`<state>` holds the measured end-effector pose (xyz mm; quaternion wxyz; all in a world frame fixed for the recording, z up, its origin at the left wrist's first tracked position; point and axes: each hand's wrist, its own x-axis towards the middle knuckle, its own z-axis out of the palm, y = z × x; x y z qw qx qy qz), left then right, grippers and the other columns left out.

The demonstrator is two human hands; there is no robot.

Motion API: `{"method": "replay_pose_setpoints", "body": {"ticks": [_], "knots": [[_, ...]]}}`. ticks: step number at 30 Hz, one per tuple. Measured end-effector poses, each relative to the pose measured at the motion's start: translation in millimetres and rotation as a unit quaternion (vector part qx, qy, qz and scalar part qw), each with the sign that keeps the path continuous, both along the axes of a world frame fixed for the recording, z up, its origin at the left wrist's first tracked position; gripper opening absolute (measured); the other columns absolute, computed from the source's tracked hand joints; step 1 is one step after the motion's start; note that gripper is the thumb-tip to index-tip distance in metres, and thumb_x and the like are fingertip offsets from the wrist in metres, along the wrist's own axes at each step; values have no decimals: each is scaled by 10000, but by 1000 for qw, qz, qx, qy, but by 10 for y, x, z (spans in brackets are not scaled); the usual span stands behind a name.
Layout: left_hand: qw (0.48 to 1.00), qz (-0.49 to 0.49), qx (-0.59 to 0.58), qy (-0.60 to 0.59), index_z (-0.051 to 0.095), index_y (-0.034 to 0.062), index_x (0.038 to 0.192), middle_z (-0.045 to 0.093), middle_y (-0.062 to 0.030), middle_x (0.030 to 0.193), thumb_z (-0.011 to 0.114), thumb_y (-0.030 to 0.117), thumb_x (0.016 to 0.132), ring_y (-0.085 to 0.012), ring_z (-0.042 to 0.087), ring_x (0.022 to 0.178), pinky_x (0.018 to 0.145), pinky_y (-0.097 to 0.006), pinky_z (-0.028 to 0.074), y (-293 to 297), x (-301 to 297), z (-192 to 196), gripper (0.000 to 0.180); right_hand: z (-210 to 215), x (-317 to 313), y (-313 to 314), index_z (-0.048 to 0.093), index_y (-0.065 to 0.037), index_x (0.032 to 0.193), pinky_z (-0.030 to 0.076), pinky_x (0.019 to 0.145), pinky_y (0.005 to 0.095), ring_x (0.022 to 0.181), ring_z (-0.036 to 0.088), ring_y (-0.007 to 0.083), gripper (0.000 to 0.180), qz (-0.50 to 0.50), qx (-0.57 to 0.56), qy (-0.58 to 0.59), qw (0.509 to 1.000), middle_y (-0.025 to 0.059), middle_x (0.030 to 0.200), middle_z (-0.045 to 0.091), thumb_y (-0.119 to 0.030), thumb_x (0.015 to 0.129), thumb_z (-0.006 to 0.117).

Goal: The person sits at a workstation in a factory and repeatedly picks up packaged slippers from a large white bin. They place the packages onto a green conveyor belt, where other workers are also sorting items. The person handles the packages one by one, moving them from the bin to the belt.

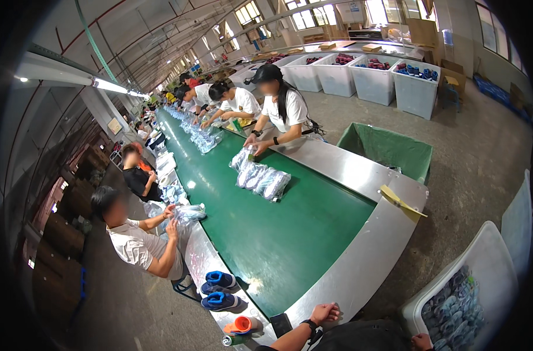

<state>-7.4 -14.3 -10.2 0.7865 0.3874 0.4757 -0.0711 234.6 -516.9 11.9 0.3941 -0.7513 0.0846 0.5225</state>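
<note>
Left hand (325,313): laid flat on the steel rim (360,263) at the near end of the green conveyor belt (278,234), fingers together, nothing gripped. Right hand (421,341): seen at the near edge of a white bin (489,251) of bagged shoes (453,310); finger state cannot be told.

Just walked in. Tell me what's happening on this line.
The camera wearer stands at the end of a green conveyor belt. Their left hand rests on its metal rim, and their right hand reaches toward a white bin of bagged shoes. Co-workers along both sides handle clear bags of shoes.
</note>
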Motion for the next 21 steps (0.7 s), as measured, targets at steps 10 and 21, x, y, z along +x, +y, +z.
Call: {"method": "replay_pose_setpoints", "body": {"ticks": [10,21], "knots": [[1000,-3,-4,12,705,32,1163,776,-69,965,572,392,1084,-183,752,722,673,-321,614,16,4,-16,392,-20,-26,-18,660,-53,1154,475,488,307,584,577,160,309,-19,-8,-8,1000,33,782,640,-325,1010,669],[1000,13,-12,14,697,12,1155,777,-92,960,584,362,1080,-213,760,747,667,-327,618,26,5,8,376,-547,192,-215,790,-35,842,608,696,365,694,747,211,223,115,-88,-249,958,91,743,760,-244,867,716]]}}
